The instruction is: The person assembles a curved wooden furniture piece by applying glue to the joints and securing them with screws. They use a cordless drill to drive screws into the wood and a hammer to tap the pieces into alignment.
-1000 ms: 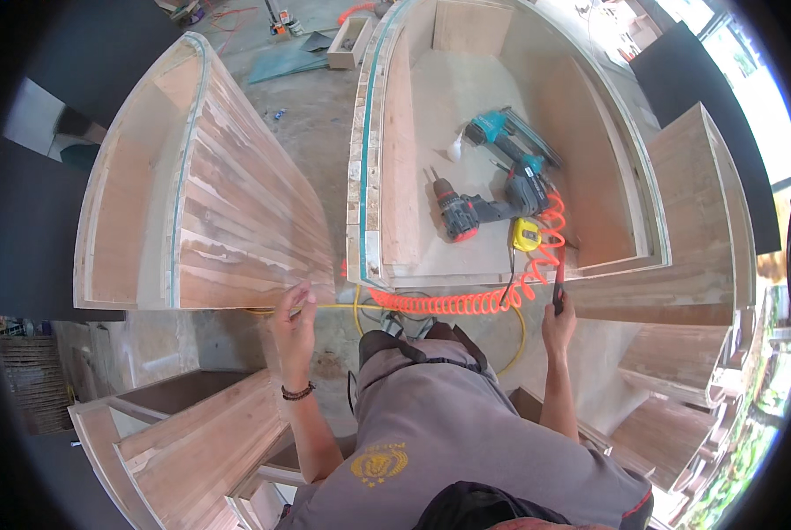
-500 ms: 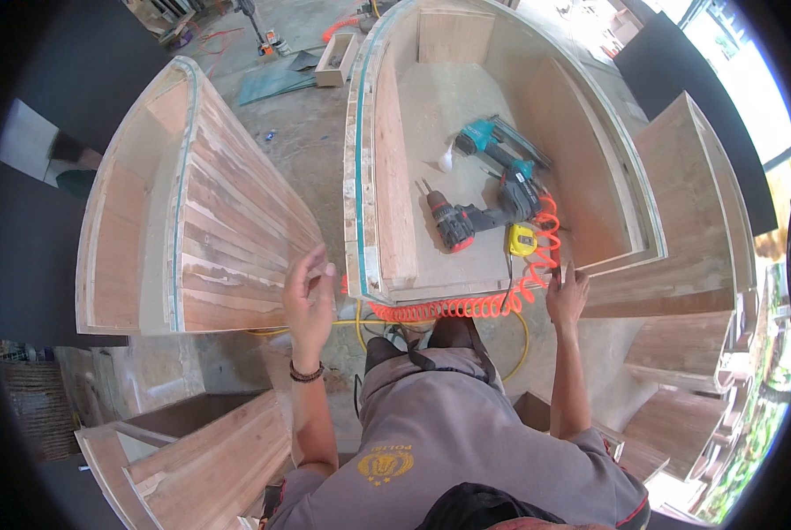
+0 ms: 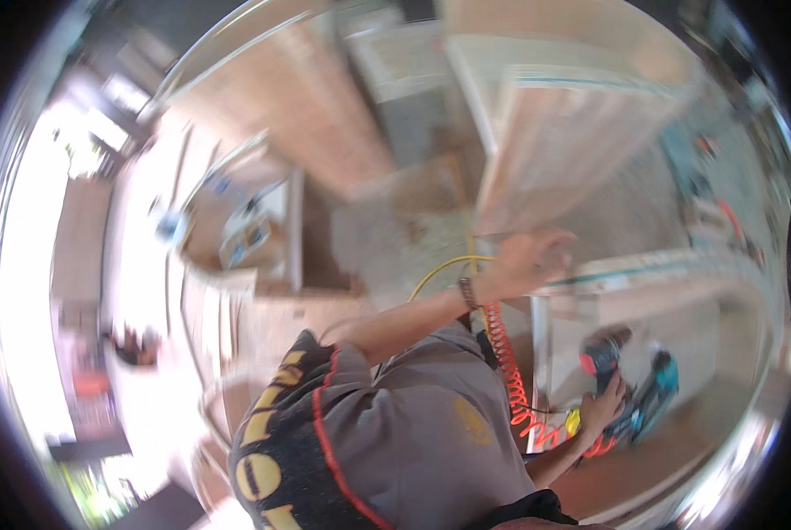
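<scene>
Inside the curved wooden cabinet [image 3: 682,322], the right hand [image 3: 604,408] rests on the handle of the cordless drill [image 3: 600,357], beside the teal nailer [image 3: 658,382]; blur hides whether its fingers are closed. The left hand [image 3: 538,261], empty and loosely spread, hovers near the cabinet's edge.

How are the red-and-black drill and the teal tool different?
The drill is dark with a bright red band, while the teal tool is mostly blue-green.
The right hand is at the drill's handle, but it doesn't seem to touch the teal tool.
The drill lies further left in the picture than the teal tool.
Both lie inside the same wooden box, and both look blurry.
</scene>
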A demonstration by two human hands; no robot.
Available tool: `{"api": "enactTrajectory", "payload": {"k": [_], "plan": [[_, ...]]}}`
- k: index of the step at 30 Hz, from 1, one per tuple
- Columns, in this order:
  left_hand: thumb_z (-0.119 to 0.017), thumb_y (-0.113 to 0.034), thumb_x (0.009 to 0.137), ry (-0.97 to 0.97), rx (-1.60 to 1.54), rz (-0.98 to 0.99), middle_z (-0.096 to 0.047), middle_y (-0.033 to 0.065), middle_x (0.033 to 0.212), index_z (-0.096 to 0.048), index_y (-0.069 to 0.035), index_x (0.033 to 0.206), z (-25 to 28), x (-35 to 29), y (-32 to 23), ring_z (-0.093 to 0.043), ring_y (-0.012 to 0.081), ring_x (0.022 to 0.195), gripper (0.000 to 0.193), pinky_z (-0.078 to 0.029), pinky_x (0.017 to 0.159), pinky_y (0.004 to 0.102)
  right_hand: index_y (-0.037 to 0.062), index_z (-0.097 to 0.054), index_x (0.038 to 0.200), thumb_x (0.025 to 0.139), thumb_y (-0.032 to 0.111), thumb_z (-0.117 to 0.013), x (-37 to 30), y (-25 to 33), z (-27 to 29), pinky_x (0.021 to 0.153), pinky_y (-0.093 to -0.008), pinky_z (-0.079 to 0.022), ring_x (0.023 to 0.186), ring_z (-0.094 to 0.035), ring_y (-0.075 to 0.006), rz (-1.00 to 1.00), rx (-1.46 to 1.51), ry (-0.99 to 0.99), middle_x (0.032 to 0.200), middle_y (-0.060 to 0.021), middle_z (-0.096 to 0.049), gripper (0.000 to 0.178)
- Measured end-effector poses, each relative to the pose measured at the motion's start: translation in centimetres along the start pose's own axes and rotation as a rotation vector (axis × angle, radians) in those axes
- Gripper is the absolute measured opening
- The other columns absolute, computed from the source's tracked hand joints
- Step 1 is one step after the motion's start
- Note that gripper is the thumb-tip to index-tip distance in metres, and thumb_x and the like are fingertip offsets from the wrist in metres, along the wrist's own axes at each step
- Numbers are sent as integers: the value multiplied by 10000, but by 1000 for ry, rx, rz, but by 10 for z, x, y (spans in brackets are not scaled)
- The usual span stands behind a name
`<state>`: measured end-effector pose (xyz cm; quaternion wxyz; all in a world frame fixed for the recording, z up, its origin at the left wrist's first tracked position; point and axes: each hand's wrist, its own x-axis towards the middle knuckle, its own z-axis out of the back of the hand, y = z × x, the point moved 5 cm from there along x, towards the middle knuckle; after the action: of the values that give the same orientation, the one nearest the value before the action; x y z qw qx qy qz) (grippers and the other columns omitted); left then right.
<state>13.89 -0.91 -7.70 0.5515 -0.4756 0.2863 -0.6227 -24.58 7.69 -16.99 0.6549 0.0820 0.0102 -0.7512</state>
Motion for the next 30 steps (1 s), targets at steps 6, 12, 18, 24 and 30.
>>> {"api": "enactTrajectory", "payload": {"k": [6,12,18,24,30], "plan": [[-701,-187,920,-306,83,229,-682,136,1093,-627,-62,1275,51,-127,1,-681,247,992,384,-560,831,381,80,-427,1499,677,21,-646,46,-20,-22,1034,-458,-448,1241,-552,-421,218,316,102,1366,-235,-560,852],[-711,-166,923,-763,213,532,-718,95,1104,-664,-51,1244,126,-267,39,-697,172,929,345,-566,807,332,31,-534,1347,625,58,-703,59,-16,-19,987,-409,-457,1071,-619,-350,246,460,206,1174,-179,-649,741],[-700,-217,894,-1147,128,694,-754,131,958,-741,-55,1126,243,-366,118,-719,215,885,287,-565,808,358,13,-585,1343,666,51,-730,41,-2,10,913,-356,-495,968,-648,-245,289,495,214,1128,-140,-692,694],[-701,-276,847,-1108,493,1040,-767,142,1005,-761,-69,1107,391,-463,225,-740,296,939,338,-572,853,381,-2,-610,1324,745,35,-730,10,34,44,906,-336,-504,1004,-665,-210,401,524,203,1122,-123,-708,593],[-642,-254,852,-981,711,1279,-746,184,1057,-768,-74,1075,533,-548,299,-703,359,1043,313,-550,929,439,-5,-682,1216,692,65,-763,-8,11,52,831,-319,-515,858,-670,-176,259,259,177,977,-102,-738,535]]}}
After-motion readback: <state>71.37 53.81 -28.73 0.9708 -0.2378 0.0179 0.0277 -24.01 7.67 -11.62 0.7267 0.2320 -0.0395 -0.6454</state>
